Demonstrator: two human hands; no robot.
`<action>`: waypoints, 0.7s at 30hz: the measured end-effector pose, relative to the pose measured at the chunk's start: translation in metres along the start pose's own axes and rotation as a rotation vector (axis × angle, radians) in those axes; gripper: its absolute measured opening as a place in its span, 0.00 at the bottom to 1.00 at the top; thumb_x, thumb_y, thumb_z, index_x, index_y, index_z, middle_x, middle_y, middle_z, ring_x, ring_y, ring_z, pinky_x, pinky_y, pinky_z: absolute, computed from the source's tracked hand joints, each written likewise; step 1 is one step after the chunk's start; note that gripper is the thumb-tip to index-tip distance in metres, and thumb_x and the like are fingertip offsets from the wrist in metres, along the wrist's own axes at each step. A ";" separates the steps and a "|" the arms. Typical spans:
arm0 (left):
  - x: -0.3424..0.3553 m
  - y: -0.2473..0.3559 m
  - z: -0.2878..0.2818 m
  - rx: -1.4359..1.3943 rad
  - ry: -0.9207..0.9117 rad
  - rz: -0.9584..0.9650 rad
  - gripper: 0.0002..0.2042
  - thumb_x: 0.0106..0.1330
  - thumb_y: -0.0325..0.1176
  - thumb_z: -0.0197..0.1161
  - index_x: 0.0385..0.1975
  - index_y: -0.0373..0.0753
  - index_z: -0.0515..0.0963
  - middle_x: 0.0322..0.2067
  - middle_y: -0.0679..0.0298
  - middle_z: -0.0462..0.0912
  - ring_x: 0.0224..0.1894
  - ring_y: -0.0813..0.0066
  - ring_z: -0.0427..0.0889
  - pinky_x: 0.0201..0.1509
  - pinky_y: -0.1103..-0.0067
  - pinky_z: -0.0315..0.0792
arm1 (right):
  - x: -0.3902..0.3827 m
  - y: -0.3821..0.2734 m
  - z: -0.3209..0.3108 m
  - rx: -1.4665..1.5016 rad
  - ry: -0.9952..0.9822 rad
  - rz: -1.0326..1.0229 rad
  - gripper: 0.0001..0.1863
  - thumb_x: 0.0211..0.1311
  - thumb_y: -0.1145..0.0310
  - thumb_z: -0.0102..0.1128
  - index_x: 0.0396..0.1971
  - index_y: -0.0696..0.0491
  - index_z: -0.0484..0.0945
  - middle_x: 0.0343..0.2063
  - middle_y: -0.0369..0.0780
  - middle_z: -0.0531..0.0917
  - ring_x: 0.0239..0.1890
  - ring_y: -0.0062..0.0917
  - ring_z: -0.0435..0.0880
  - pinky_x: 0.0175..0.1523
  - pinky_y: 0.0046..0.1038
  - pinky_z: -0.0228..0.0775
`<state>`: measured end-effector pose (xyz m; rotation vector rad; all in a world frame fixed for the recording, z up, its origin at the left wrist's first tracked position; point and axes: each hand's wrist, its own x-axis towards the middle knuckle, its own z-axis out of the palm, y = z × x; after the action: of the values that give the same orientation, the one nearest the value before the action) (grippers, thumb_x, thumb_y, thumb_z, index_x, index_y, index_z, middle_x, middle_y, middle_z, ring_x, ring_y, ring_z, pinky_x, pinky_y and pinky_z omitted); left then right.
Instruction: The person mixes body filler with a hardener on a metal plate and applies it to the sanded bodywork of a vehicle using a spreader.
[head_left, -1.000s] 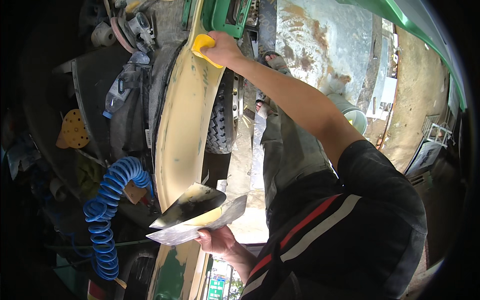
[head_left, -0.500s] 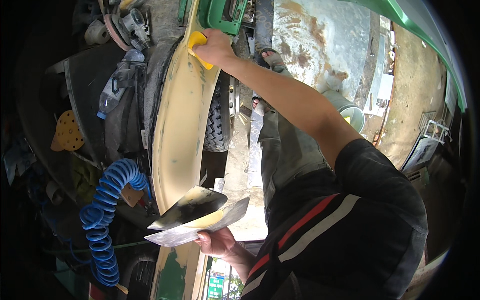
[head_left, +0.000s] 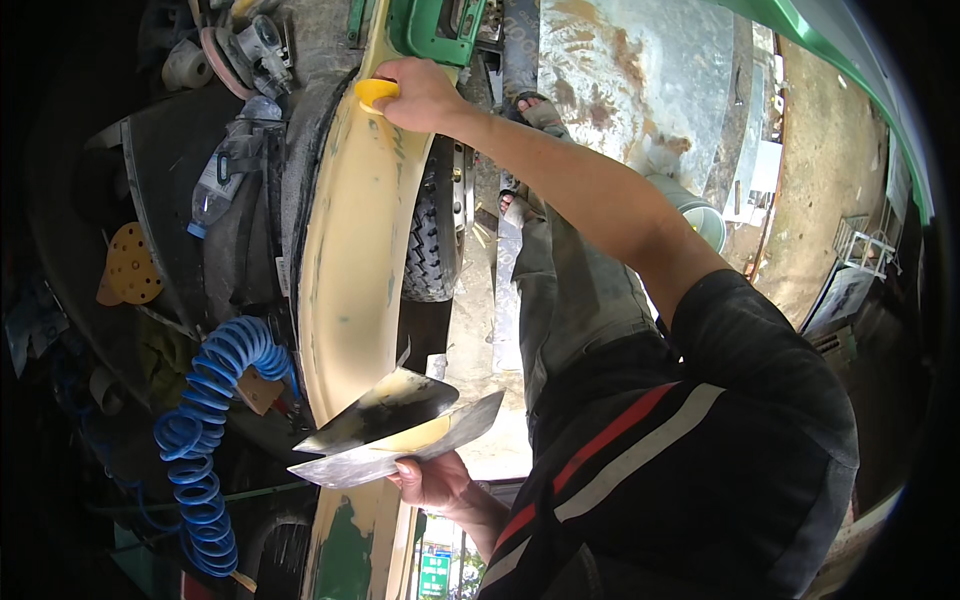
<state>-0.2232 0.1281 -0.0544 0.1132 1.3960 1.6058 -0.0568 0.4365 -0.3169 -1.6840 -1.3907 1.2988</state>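
Observation:
A curved vehicle panel [head_left: 350, 250], coated cream with greenish patches, runs down the left middle of the view. Near its far end my right hand [head_left: 418, 97] is closed around a yellow spreader [head_left: 376, 92], which is against or just over the panel surface; the exact contact cannot be made out. Lower down, my left hand [head_left: 435, 482] grips the edge of a grey metal putty plate [head_left: 350, 468] with cream filler [head_left: 415, 437] on it. A second, dark smeared sheet [head_left: 385, 408] stands just behind that plate, over the panel; how it is held is hidden.
A tyre [head_left: 428, 235] sits right of the panel, below green bodywork [head_left: 432, 30]. On the left are a blue coiled hose [head_left: 200, 460], plastic bottle [head_left: 213, 190], sander [head_left: 262, 50] and perforated sanding disc [head_left: 135, 263]. A bucket [head_left: 700, 215] stands beyond my right arm.
My right hand has moved slightly left across the panel, and the yellow spreader has turned to a different angle. My left hand keeps the plate in nearly the same place.

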 end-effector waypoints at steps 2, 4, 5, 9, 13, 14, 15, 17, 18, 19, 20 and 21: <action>0.001 0.000 0.006 -0.006 -0.010 -0.006 0.22 0.60 0.26 0.68 0.55 0.34 0.76 0.56 0.55 0.78 0.60 0.58 0.74 0.71 0.55 0.59 | -0.001 0.004 -0.001 -0.034 -0.052 -0.058 0.16 0.52 0.70 0.66 0.43 0.52 0.82 0.37 0.46 0.86 0.41 0.40 0.84 0.47 0.35 0.75; 0.001 0.000 0.006 -0.021 -0.017 -0.011 0.22 0.60 0.25 0.68 0.55 0.34 0.76 0.56 0.54 0.78 0.60 0.58 0.74 0.71 0.55 0.59 | -0.001 0.007 -0.002 -0.036 -0.072 -0.105 0.15 0.53 0.71 0.65 0.43 0.51 0.82 0.36 0.45 0.86 0.40 0.40 0.84 0.46 0.35 0.75; 0.001 0.000 0.005 -0.029 -0.021 -0.013 0.22 0.59 0.25 0.68 0.55 0.34 0.76 0.56 0.54 0.78 0.60 0.58 0.75 0.71 0.56 0.60 | -0.001 0.009 -0.002 -0.037 -0.082 -0.128 0.15 0.53 0.72 0.64 0.43 0.51 0.82 0.36 0.45 0.86 0.40 0.41 0.84 0.46 0.35 0.75; 0.000 0.000 0.004 -0.033 -0.031 -0.013 0.22 0.59 0.25 0.68 0.55 0.34 0.75 0.56 0.54 0.78 0.59 0.58 0.75 0.70 0.56 0.60 | -0.005 0.008 -0.003 -0.029 -0.098 -0.154 0.14 0.53 0.73 0.63 0.42 0.51 0.82 0.35 0.45 0.86 0.40 0.40 0.84 0.46 0.35 0.74; -0.005 0.001 0.007 -0.028 -0.029 -0.004 0.22 0.60 0.24 0.67 0.55 0.34 0.75 0.56 0.54 0.78 0.59 0.58 0.75 0.70 0.56 0.61 | -0.012 0.002 0.002 -0.026 -0.117 -0.168 0.15 0.50 0.72 0.63 0.41 0.48 0.83 0.35 0.42 0.86 0.41 0.39 0.84 0.46 0.37 0.75; -0.007 0.002 0.008 -0.028 -0.028 0.000 0.22 0.60 0.24 0.67 0.55 0.34 0.75 0.56 0.54 0.78 0.59 0.58 0.75 0.70 0.56 0.61 | -0.014 0.001 0.004 -0.031 -0.124 -0.170 0.16 0.49 0.71 0.64 0.41 0.46 0.83 0.35 0.40 0.86 0.41 0.38 0.84 0.47 0.37 0.75; -0.004 0.001 0.007 -0.021 -0.036 -0.005 0.22 0.60 0.25 0.67 0.56 0.33 0.75 0.56 0.54 0.78 0.60 0.58 0.75 0.70 0.55 0.61 | -0.016 -0.001 0.002 -0.037 -0.113 -0.171 0.16 0.49 0.71 0.63 0.41 0.46 0.83 0.34 0.40 0.86 0.41 0.38 0.84 0.46 0.38 0.75; 0.000 0.000 0.004 -0.008 -0.051 -0.015 0.22 0.60 0.25 0.67 0.56 0.33 0.75 0.57 0.54 0.77 0.60 0.57 0.74 0.70 0.55 0.60 | -0.023 -0.003 0.000 -0.048 -0.093 -0.174 0.15 0.48 0.71 0.63 0.40 0.46 0.83 0.33 0.40 0.86 0.40 0.38 0.84 0.45 0.38 0.75; 0.002 -0.001 0.003 -0.005 -0.059 -0.020 0.22 0.60 0.25 0.67 0.56 0.33 0.75 0.57 0.53 0.77 0.60 0.57 0.74 0.70 0.55 0.60 | -0.025 -0.005 -0.002 -0.068 -0.094 -0.172 0.15 0.47 0.72 0.63 0.39 0.46 0.83 0.33 0.40 0.86 0.40 0.38 0.84 0.44 0.38 0.75; 0.000 -0.001 0.003 -0.003 -0.053 -0.013 0.22 0.60 0.26 0.68 0.56 0.33 0.75 0.57 0.53 0.77 0.60 0.57 0.74 0.70 0.55 0.60 | -0.029 -0.010 -0.001 -0.082 -0.110 -0.177 0.15 0.47 0.72 0.63 0.39 0.46 0.83 0.32 0.40 0.86 0.40 0.38 0.84 0.43 0.38 0.75; -0.003 -0.001 0.002 0.000 -0.049 -0.007 0.23 0.60 0.26 0.68 0.56 0.32 0.75 0.57 0.53 0.77 0.61 0.57 0.74 0.70 0.54 0.59 | -0.033 -0.015 -0.001 -0.097 -0.124 -0.182 0.15 0.47 0.72 0.63 0.39 0.46 0.84 0.32 0.41 0.86 0.40 0.38 0.84 0.43 0.38 0.75; -0.004 0.000 0.001 0.002 -0.042 -0.004 0.23 0.60 0.27 0.68 0.56 0.32 0.74 0.57 0.53 0.77 0.61 0.57 0.74 0.71 0.54 0.59 | -0.037 -0.018 0.001 -0.100 -0.109 -0.199 0.15 0.46 0.72 0.63 0.38 0.46 0.84 0.31 0.41 0.86 0.39 0.38 0.84 0.42 0.39 0.75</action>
<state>-0.2198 0.1260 -0.0519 0.1444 1.3647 1.5897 -0.0634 0.4062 -0.2901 -1.5113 -1.6666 1.2418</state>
